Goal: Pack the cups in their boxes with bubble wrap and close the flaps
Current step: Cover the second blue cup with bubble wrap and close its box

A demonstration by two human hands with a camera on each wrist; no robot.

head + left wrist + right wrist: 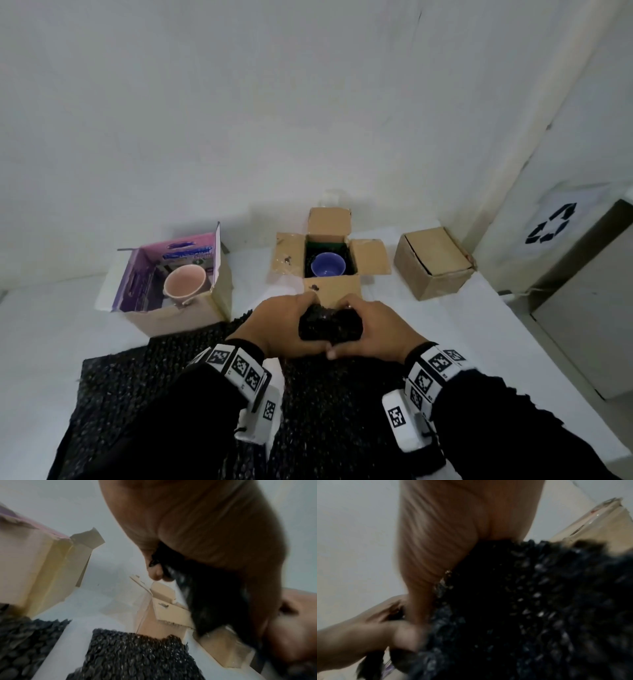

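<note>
Both hands grip a bunched wad of black bubble wrap just in front of the middle cardboard box, whose four flaps are spread wide. My left hand curls round the wad's left side and my right hand round its right, thumbs meeting underneath. A blue cup sits upright inside that box on dark padding. To the left, a pink cup leans in a purple-lined box. The wrist views show the wad close up, blurred, and the left hand's fingers round the wrap.
A shut cardboard box stands at the right, near the table edge. A large sheet of black bubble wrap covers the white table under my forearms. A grey bin with a recycling sign stands off to the right.
</note>
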